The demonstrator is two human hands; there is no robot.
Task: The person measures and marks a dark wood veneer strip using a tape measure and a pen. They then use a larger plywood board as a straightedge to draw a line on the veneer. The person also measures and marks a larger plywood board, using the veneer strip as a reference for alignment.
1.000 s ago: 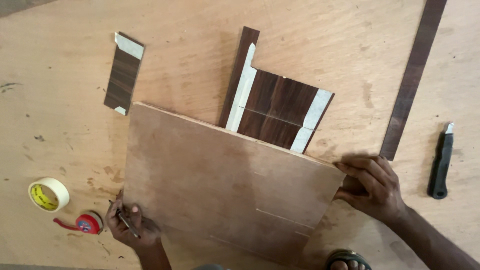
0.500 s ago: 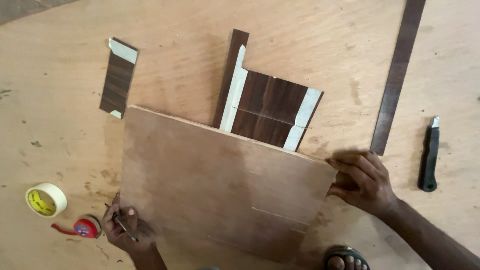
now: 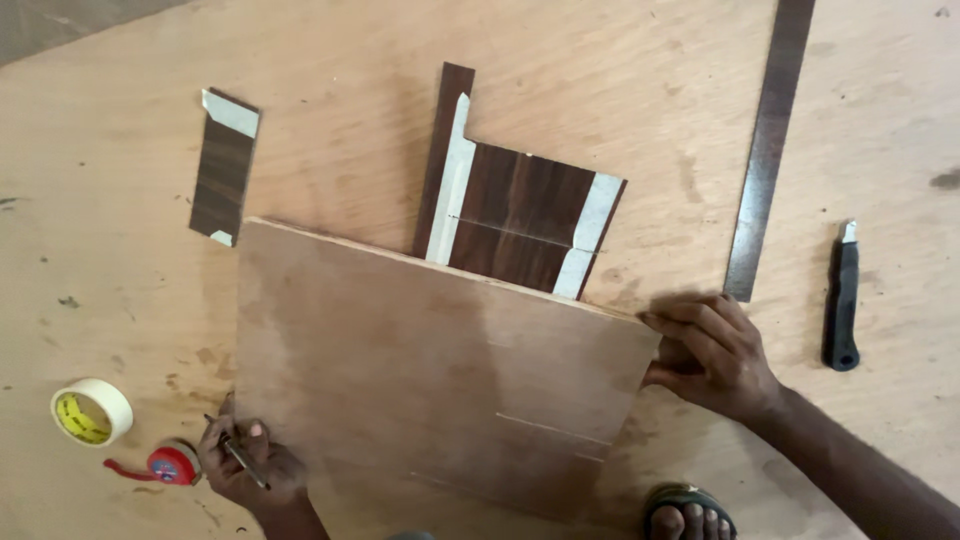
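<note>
Left hand (image 3: 243, 468) closed on pencil (image 3: 238, 458) at plywood panel (image 3: 430, 370) lower-left edge | right hand (image 3: 712, 352) gripping panel's right edge | tape measure (image 3: 172, 465), masking tape roll (image 3: 91, 411) left | dark veneer pieces (image 3: 520, 215) behind panel | steel ruler (image 3: 768, 150), utility knife (image 3: 842, 296) far right

Packages, signs, screens: none in view. Labels: one. A yellow round label with dark print lines the inner core of the cream masking tape roll (image 3: 91, 411), which lies flat on the wooden work surface (image 3: 620, 90) at the lower left, just beside a small red tape measure (image 3: 172, 465).
</note>
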